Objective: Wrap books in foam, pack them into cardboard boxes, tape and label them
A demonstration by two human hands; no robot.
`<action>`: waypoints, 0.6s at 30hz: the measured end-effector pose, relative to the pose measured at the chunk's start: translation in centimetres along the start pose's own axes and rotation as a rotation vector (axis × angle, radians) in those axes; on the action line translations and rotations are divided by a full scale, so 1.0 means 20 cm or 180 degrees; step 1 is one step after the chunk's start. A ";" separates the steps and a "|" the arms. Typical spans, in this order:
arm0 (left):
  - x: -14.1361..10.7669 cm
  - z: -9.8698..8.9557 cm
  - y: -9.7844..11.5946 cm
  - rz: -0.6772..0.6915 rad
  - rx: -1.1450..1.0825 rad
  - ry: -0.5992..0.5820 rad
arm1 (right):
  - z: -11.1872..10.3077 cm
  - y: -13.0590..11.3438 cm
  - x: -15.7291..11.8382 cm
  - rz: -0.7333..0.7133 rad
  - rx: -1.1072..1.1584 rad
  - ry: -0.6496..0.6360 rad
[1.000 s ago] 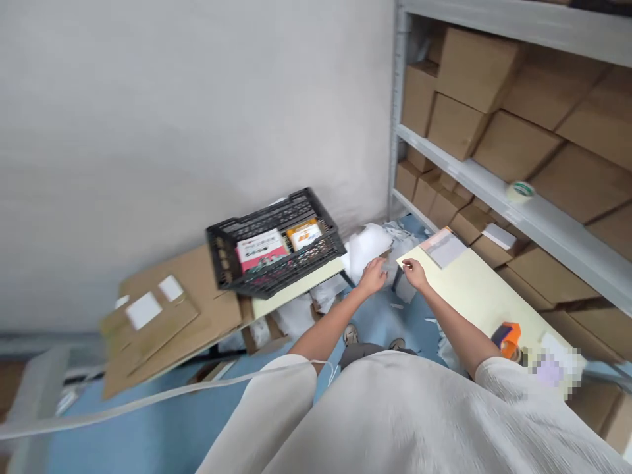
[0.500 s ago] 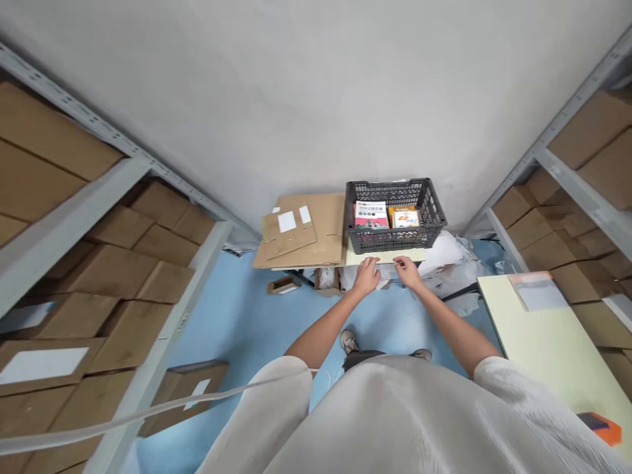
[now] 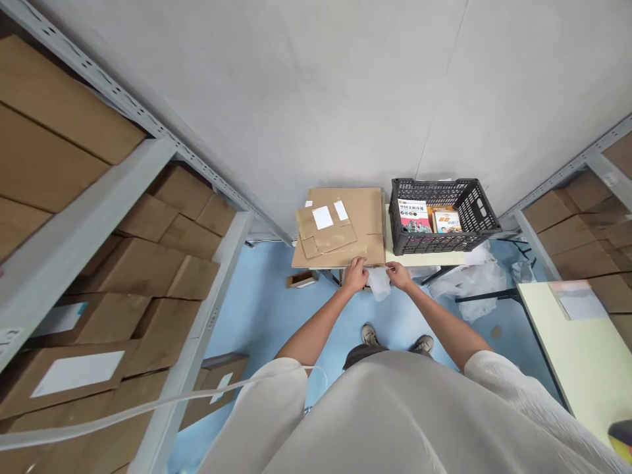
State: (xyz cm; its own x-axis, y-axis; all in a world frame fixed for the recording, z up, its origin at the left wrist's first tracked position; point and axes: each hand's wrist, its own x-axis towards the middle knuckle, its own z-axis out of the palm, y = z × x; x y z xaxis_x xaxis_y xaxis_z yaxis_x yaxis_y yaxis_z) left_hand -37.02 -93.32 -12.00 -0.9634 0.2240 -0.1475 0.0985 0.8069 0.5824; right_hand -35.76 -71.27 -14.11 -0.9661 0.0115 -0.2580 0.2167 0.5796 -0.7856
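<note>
Both sets of fingers, on our left hand (image 3: 355,275) and right hand (image 3: 399,274), seem pinched on a thin plastic sheet (image 3: 378,284) hanging before the table (image 3: 429,260); a hard sideways pull could tear it. Half a second ago, our hands were before the crate (image 3: 444,245), with no sheet showing between them.

I've got one thin, whitish see-through plastic sheet (image 3: 379,284), limp, hanging between left hand (image 3: 355,275) and right hand (image 3: 399,275), by the worktop's (image 3: 417,261) front edge.
</note>
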 end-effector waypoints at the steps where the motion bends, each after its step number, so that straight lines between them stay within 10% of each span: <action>1: 0.02 -0.01 -0.04 -0.0017 -0.0002 -0.0017 | 0.02 -0.02 0.02 0.0061 -0.0039 -0.0013; 18: 0.37 -0.14 -0.50 -0.0530 0.0112 -0.0307 | 0.25 -0.02 0.37 0.0711 -0.0161 0.0256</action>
State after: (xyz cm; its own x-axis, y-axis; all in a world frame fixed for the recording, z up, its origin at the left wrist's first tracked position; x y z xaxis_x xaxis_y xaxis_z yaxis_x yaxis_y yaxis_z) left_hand -45.88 -101.28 -16.72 -0.9389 0.1357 -0.3163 -0.0500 0.8555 0.5153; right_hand -42.35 -75.57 -18.52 -0.9034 0.2079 -0.3750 0.4210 0.5955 -0.6842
